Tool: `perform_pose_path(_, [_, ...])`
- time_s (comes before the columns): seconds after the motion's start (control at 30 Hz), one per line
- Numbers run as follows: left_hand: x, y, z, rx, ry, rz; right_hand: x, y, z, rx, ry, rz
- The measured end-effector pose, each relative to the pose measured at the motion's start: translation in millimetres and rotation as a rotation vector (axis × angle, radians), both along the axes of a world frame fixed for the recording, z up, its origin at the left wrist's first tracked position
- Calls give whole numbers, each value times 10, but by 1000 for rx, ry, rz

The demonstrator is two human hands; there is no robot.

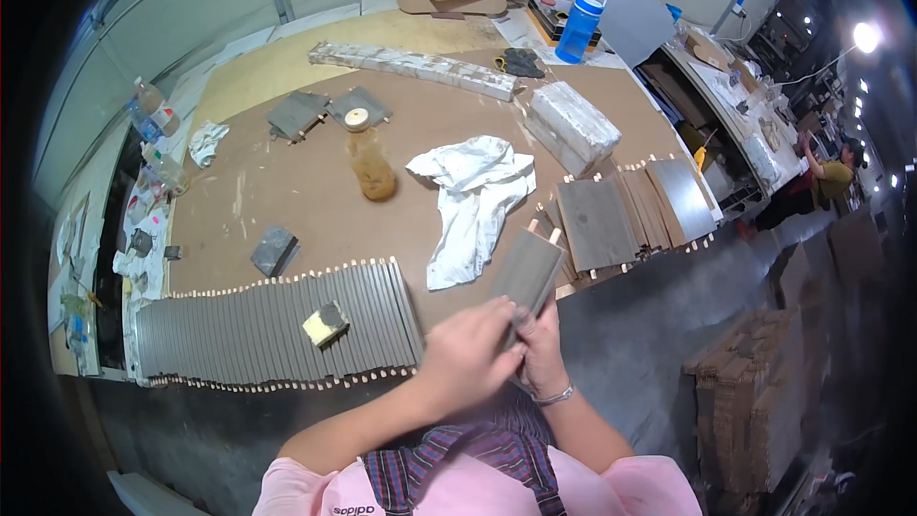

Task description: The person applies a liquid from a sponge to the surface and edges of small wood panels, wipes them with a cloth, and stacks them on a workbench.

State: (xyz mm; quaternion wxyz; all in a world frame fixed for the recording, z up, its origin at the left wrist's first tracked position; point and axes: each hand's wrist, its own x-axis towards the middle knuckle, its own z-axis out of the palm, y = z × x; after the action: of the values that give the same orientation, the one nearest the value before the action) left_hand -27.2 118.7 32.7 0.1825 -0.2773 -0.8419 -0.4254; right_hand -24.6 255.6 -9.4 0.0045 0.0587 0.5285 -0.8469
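A grey-painted wooden panel point(527, 269) with pale dowels at its far end is held tilted in front of me. My right hand point(544, 354) grips it from the right near its lower end. My left hand point(468, 354) lies over the same end, fingers bent and slightly blurred against the surface. Something dark shows under those fingers, too hidden to name. To the left stands a long row of similar grey panels point(258, 325), with a yellow and grey sponge point(326, 323) on top. More grey panels point(594, 223) stand and lean at the right.
On the brown-covered table point(224, 210) are a white cloth point(478, 191), a bottle of brown liquid point(371, 162), a grey block point(274, 250) and a wrapped block point(571, 126). A blue bottle point(580, 29) stands at the back. Stacked brown boards point(750, 382) stand right; another person point(833, 177) is farther off.
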Motion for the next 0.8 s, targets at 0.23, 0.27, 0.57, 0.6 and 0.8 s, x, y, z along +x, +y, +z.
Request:
perform_pose_path(0.23, [36,-1001,129,70,-194,241,-98,258,-192,-710,-234,184])
perform_pose_path(0.27, [102,-1253,80,73,-223,367,-97,214,-234,-701,-245,88])
perform_pose_path(0.57, [471,-1825,-367,-282,-265,615,-61,273,-381,-783,-340,216])
perform_pose_path(0.6, [472,-1845,-437,-274,-266,621,-59,252,-373,-781,-351,213])
perform_pose_path(0.8, [437,-1616,-408,189,-400,546,-4,142,-373,-786,-364,320])
